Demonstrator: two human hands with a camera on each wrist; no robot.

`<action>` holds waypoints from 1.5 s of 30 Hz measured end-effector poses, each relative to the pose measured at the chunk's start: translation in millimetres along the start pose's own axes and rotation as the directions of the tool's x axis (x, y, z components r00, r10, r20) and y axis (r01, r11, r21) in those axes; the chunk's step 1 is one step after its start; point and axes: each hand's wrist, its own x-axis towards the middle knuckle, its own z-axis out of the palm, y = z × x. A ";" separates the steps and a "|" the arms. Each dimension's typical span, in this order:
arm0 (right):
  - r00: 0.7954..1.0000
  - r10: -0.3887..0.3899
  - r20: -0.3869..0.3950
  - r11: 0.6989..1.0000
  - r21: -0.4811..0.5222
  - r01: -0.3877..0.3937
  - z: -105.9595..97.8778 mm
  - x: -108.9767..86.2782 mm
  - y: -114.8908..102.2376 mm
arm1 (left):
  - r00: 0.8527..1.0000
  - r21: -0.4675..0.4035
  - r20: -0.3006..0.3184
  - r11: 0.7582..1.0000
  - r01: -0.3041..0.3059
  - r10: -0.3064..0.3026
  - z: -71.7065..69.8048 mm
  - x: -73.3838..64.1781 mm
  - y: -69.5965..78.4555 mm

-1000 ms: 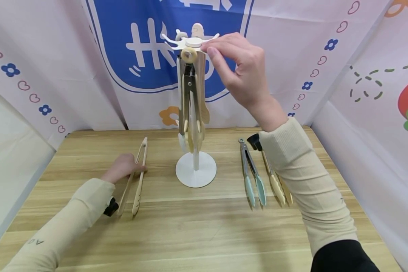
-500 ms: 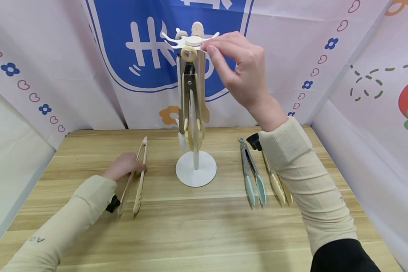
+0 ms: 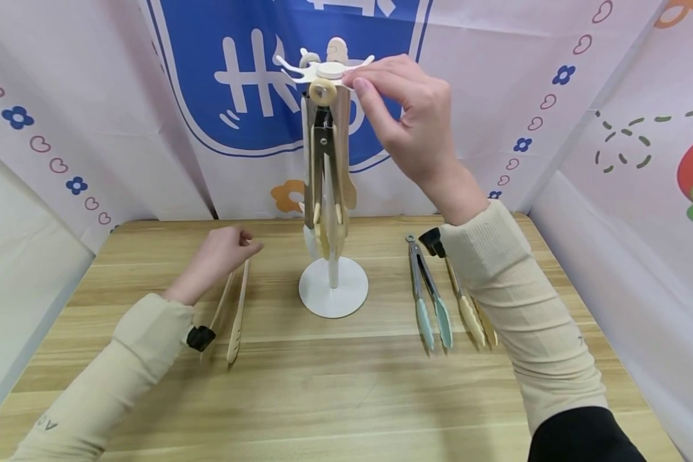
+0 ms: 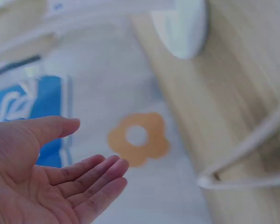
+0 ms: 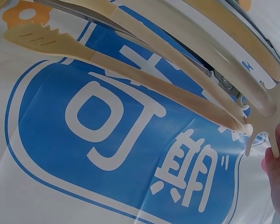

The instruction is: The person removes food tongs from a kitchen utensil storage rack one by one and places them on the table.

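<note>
My left hand [image 3: 222,256] hovers by the hinge end of the beige tongs [image 3: 237,321], which lie spread on the table at left. In the left wrist view its fingers are relaxed and hold nothing, and the tongs [image 4: 245,183] are apart from it. My right hand [image 3: 412,119] pinches a hooked arm at the top of the white rotating rack [image 3: 330,72]. Several tongs and other utensils hang from this rack, among them dark-and-cream tongs [image 3: 323,141] with a ring. Beige slotted tongs [image 5: 144,81] hang from a hook in the right wrist view.
Teal-tipped tongs [image 3: 441,314] lie on the table [image 3: 346,398] right of the rack's round base [image 3: 333,301]. Beside them are cream-tipped tongs [image 3: 470,317], partly hidden by my right sleeve. A printed cloth [image 3: 231,135] hangs behind the table.
My left hand has let go of the beige tongs' middle and moved up and away toward their hinge end. The right hand and the rack have stayed put.
</note>
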 end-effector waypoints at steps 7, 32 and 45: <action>1.000 -0.012 0.005 1.000 -0.002 0.012 -0.3 -0.2 0.3 | 0.989 -0.093 -0.124 0.992 -0.087 0.075 -4.3 -11.9 36.1; 1.000 -0.004 0.006 0.999 -0.034 0.005 -1.5 0.1 -1.8 | 0.824 -0.385 -0.530 0.809 -0.443 0.199 18.9 -30.5 108.7; 1.000 -0.002 -0.006 1.000 -0.024 0.002 -1.0 0.4 -2.3 | 0.772 -0.401 -0.621 0.791 -0.462 0.136 40.3 -20.0 131.3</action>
